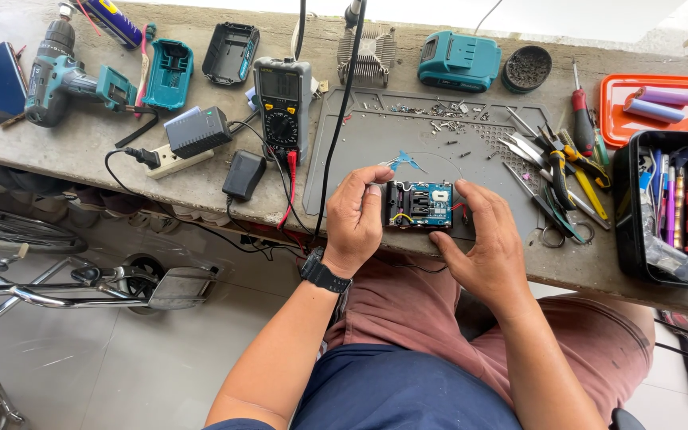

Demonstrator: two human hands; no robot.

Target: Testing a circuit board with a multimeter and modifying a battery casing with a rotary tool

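Note:
A small blue circuit board with black parts and coloured wires (419,205) sits on a grey work mat (408,135) at the bench's near edge. My left hand (353,216) grips its left side and pinches thin blue-tipped tweezers (402,162) above the board. My right hand (489,239) cups the board's right side, thumb at its lower edge. A black watch (324,275) is on my left wrist.
A multimeter (282,107) with red and black leads lies left of the mat. A teal cordless drill (61,76), teal battery casings (169,73), a teal battery pack (458,61), a heatsink (370,54), pliers and screwdrivers (559,167), an orange tray (654,107) and a black tool box (670,207) crowd the bench.

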